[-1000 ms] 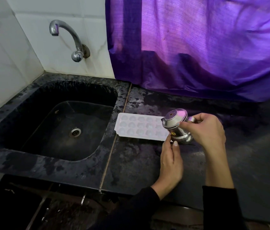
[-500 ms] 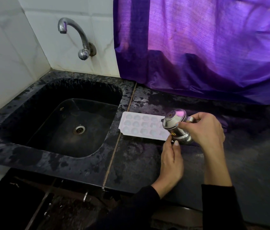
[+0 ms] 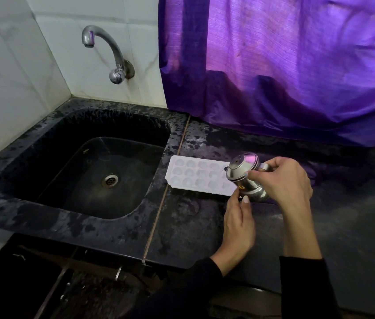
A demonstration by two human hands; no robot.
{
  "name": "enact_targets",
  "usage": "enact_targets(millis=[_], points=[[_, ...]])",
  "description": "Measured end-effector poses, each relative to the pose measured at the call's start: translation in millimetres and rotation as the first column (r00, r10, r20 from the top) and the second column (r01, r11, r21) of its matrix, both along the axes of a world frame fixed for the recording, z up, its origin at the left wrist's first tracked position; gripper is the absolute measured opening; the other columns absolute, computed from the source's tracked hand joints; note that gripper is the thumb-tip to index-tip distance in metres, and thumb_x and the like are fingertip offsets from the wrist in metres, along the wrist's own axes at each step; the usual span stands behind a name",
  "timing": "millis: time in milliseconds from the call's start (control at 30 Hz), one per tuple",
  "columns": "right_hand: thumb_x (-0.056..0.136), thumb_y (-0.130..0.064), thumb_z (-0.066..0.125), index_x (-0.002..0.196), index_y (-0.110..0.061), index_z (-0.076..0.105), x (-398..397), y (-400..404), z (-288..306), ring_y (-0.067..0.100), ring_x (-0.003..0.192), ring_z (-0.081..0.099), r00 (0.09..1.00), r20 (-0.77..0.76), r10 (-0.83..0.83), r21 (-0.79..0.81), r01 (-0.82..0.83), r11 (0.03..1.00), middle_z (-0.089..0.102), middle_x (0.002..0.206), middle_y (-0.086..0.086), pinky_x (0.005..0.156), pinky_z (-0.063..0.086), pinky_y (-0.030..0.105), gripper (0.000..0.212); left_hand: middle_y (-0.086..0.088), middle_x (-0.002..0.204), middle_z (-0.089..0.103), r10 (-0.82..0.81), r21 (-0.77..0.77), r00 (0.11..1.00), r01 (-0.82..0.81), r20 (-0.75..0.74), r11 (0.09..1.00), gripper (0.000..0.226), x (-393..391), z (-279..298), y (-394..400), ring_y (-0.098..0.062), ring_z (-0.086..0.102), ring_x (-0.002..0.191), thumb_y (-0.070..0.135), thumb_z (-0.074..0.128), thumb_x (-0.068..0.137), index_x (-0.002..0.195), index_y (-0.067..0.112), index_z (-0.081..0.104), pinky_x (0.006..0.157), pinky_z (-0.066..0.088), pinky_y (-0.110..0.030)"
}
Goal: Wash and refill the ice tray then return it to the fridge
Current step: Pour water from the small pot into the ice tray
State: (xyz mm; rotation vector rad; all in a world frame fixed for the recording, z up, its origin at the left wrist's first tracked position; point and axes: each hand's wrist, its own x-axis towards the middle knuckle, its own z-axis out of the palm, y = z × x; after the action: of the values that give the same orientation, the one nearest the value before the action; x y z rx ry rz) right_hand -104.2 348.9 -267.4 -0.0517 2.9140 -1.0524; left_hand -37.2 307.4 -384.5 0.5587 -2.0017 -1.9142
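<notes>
Head camera, looking down at a black stone counter (image 3: 204,226) with a sink (image 3: 85,171) sunk into its left part: a white ice tray (image 3: 195,176) lies flat on the counter just right of the sink's edge, its rows of rounded cells facing up. The right hand (image 3: 280,183) is closed around a small steel jug (image 3: 246,176) with a lid, gripping it by the handle side and holding it tilted, spout toward the tray, over the tray's right end. The jug covers that end of the tray. The left hand (image 3: 239,224) rests at the tray's near right corner, fingertips pinching or touching its rim; whether it truly grips the tray cannot be told. Both arms wear dark sleeves. A curved metal tap (image 3: 110,56) sticks out of the white tiled wall (image 3: 20,65) above the sink, with no water visible at its mouth. A purple curtain (image 3: 285,65) hangs behind the counter, its hem reaching the counter's back edge.
</notes>
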Motion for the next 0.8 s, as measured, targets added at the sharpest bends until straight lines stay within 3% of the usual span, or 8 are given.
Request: enact_targets(millis=[233,400,600,800], points=[[0.068,-0.042,0.08,0.074,-0.024,0.061,-2,2,-3,0.023,0.084,0.062,1.0,0.005,0.003,-0.036,-0.002,0.999,0.067,0.08,-0.002,0.071,0.04,0.032,0.027,0.008,0.141,0.047,0.003,0.001,1.0,-0.003,-0.006,1.0,0.042,1,2,-1,0.0,0.041,0.129,0.033,0.03,0.102,0.143,0.025,0.037,0.11,0.034,-0.028],[0.062,-0.043,0.082,0.07,-0.021,0.062,-6,7,-7,0.024,0.079,0.066,1.0,0.019,-0.021,-0.135,0.023,0.991,0.069,0.074,-0.002,0.073,0.05,0.038,0.031,0.012,0.142,0.042,0.022,-0.021,1.0,-0.023,-0.017,1.0,0.042,3,5,-3,0.013,0.036,0.125,0.03,0.031,0.102,0.144,0.025,0.035,0.099,0.026,0.0],[0.057,-0.044,0.083,0.07,-0.02,0.064,-8,3,-8,0.023,0.077,0.066,0.999,0.024,-0.035,-0.19,0.039,0.981,0.068,0.071,-0.003,0.075,0.053,0.043,0.033,0.013,0.144,0.037,0.046,-0.008,0.999,-0.046,-0.016,0.999,0.043,1,7,-6,0.025,0.028,0.118,0.028,0.03,0.103,0.145,0.023,0.031,0.092,0.021,0.007],[0.061,-0.044,0.082,0.072,-0.023,0.062,-9,-10,-6,0.023,0.081,0.066,1.0,0.009,0.012,-0.14,-0.011,0.99,0.069,0.076,-0.004,0.072,0.05,0.038,0.031,0.009,0.147,0.037,0.088,0.017,0.996,-0.088,-0.012,0.996,0.044,-1,6,-12,0.007,0.034,0.129,0.028,0.03,0.103,0.146,0.021,0.03,0.095,0.022,0.005]])
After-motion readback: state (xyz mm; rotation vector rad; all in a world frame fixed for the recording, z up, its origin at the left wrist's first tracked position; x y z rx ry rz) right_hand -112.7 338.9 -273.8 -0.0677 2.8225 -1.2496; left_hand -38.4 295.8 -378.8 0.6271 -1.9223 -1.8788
